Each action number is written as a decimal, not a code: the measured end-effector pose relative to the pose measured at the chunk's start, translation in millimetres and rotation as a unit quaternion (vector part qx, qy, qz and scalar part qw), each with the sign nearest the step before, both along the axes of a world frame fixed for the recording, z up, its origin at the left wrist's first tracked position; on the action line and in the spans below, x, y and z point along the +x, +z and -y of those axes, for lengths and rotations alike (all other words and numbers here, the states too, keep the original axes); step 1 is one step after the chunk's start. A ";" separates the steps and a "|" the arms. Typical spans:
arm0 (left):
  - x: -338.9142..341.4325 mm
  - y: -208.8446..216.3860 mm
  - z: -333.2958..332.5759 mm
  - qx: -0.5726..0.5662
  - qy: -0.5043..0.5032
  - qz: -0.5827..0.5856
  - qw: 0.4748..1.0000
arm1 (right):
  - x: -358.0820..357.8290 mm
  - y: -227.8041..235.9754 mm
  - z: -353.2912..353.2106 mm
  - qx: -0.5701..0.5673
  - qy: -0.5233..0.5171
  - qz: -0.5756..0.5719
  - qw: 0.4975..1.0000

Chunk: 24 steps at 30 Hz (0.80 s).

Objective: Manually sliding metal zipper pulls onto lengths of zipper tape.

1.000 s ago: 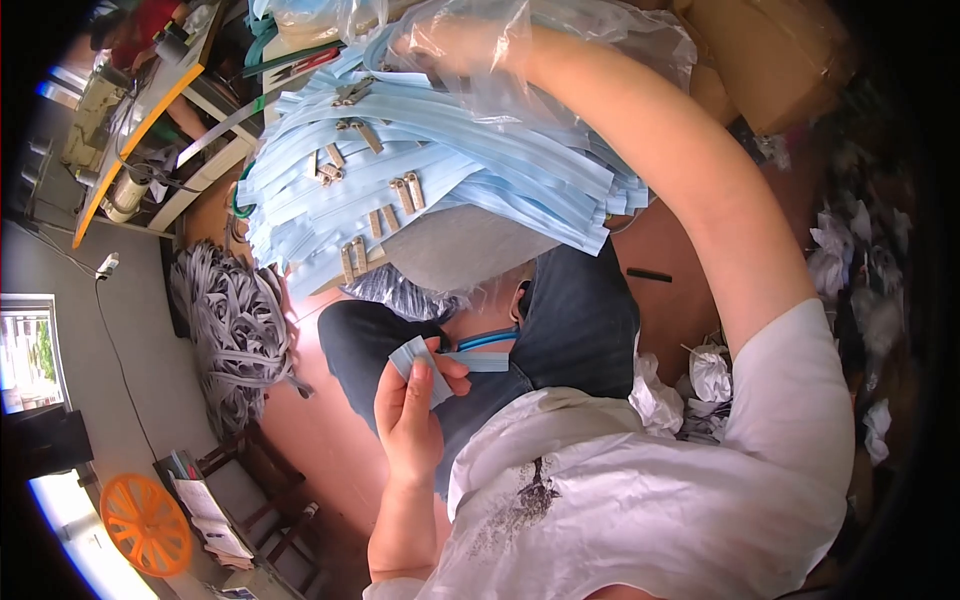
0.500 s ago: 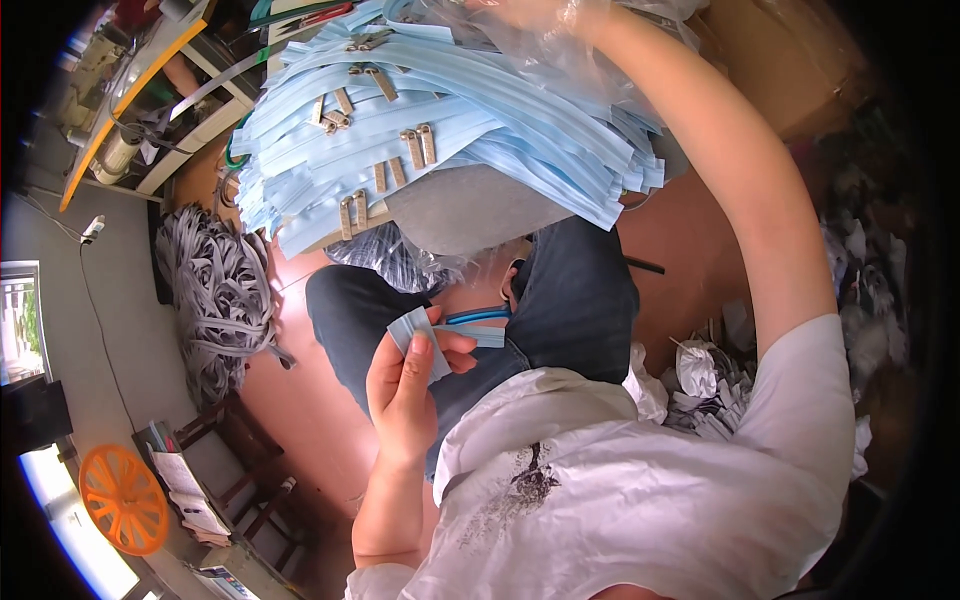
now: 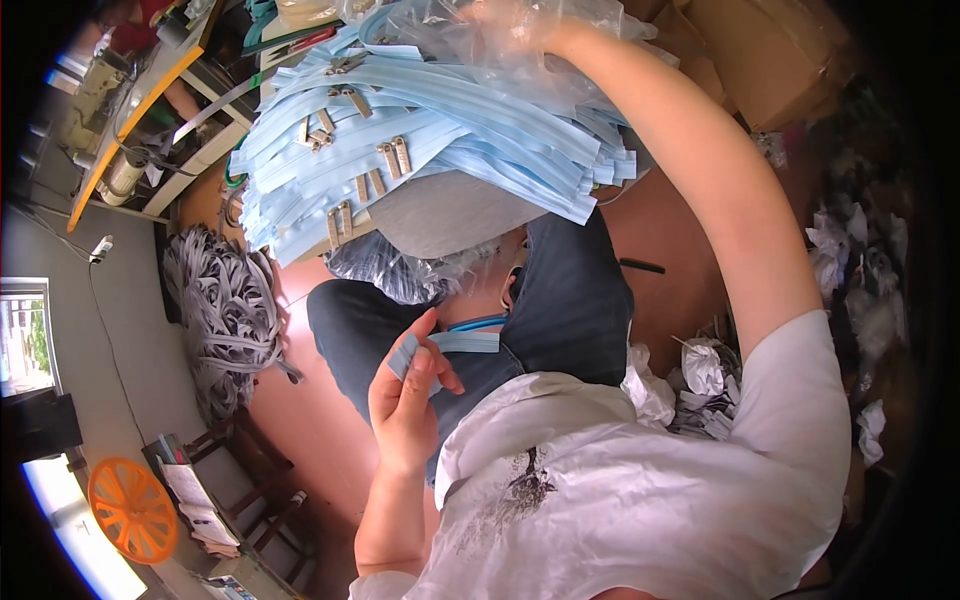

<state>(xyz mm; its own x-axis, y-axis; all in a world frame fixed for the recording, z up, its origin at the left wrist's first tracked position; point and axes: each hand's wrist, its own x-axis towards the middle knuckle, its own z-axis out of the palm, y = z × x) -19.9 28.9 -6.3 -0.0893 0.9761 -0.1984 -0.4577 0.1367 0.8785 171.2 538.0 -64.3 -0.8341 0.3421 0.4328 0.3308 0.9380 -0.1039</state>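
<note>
Left hand [image 3: 405, 405], center of frame just below the middle: thumb and fingers pinched shut on a light-blue strip [image 3: 466, 342]. One part of the strip shows at the thumb; a flat length pokes out to the right of the fingers, above the dark trousers [image 3: 575, 300].

Right hand [image 3: 512, 28], top center: at or in a clear plastic bag [image 3: 450, 35], blurred behind the film. Cannot tell whether its fingers are open or gripping. Right arm comes in from the right of the frame, out of a white sleeve.

Upper center: big fanned pile of light-blue strips [image 3: 440, 110] over a gray-topped surface [image 3: 450, 215]. Metal zipper pulls [image 3: 395, 157] lie in small groups on the pile. Red-handled tool [image 3: 312, 40] at the pile's top left edge.

Left of frame: heap of gray tape [image 3: 225, 310] on the floor. Lower left: orange spoked wheel [image 3: 133, 510]. Upper left: orange-edged table [image 3: 140, 120]. Upper right: brown cardboard [image 3: 755, 60]. Right of center: crumpled white scraps [image 3: 705, 368], plus a thin black stick [image 3: 642, 266] on the floor.
</note>
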 end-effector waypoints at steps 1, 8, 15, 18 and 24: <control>0.2 2.8 1.8 -0.004 0.010 -0.016 1.000 | -5.0 -4.5 -3.1 0.000 0.002 -0.002 1.000; -3.1 -1.4 10.4 -0.023 0.042 0.052 0.998 | -21.4 -7.8 -2.9 -0.104 -0.116 0.051 0.986; -2.9 -1.6 11.1 -0.028 0.057 0.064 0.996 | -38.1 15.3 32.2 -0.008 -0.109 0.030 0.994; 2.2 -0.8 4.4 -0.020 0.046 0.021 0.999 | -16.4 8.3 14.1 -0.076 -0.129 0.027 0.988; 2.0 -3.1 6.2 -0.012 0.029 -0.003 0.999 | -12.7 7.2 17.6 -0.438 0.018 -0.275 0.856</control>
